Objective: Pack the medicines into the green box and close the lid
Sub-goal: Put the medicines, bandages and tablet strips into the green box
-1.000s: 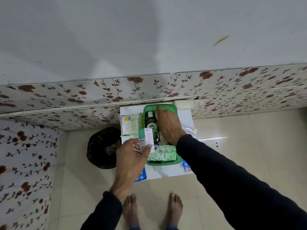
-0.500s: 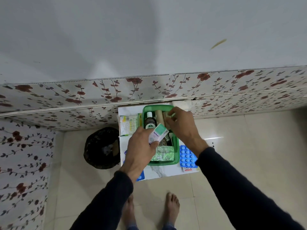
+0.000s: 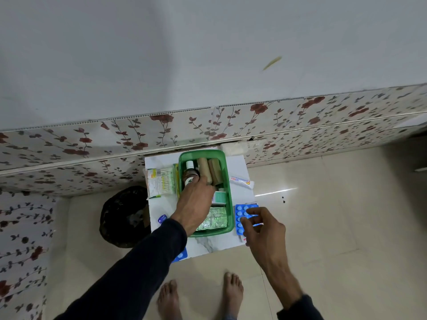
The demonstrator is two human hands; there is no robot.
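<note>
The open green box stands on a small white marble table. Inside lie a dark bottle, two brown rolls, a small white-teal carton and a green foil pack. My left hand reaches down into the box, with its fingertips by the bottle and the carton lying beside its thumb. My right hand hovers with spread fingers over a blue blister strip on the table just right of the box.
A green-white packet lies left of the box and a white tube right of it. Another blue blister shows under my left sleeve. A black bin stands left of the table. Floral wall panels back it, and my bare feet are below.
My left hand carried the small carton into the box, where it now lies. My right hand left the box and moved down right to the blue blister strip.
</note>
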